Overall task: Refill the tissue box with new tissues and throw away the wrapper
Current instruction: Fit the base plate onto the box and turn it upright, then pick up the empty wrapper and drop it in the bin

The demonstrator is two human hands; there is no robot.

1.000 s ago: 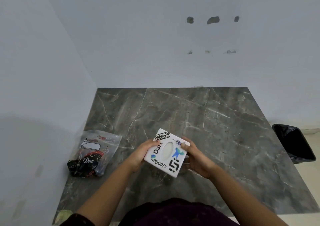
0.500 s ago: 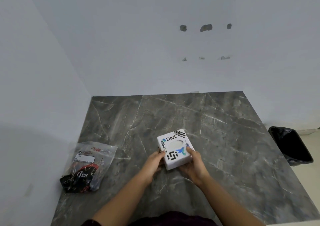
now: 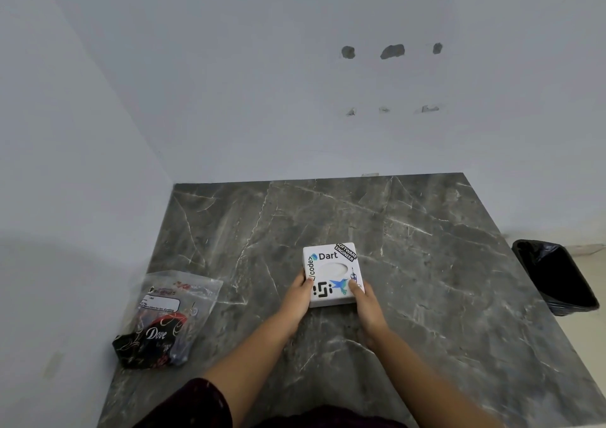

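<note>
A small white square tissue box (image 3: 332, 269) covered in stickers, with an oval slot on top, lies flat on the dark marble table (image 3: 426, 263). My left hand (image 3: 297, 296) grips its near left edge and my right hand (image 3: 364, 299) grips its near right corner, thumbs on top. A clear plastic wrapper (image 3: 167, 319) with black and red Dove printing lies crumpled at the table's left side, well apart from both hands.
A black-lined waste bin (image 3: 557, 276) stands on the floor beyond the table's right edge. White walls close off the far and left sides of the table.
The box went from tilted and held above the table near my body to lying flat further out on the marble, turned so its text faces me. Both hands stayed on it.
</note>
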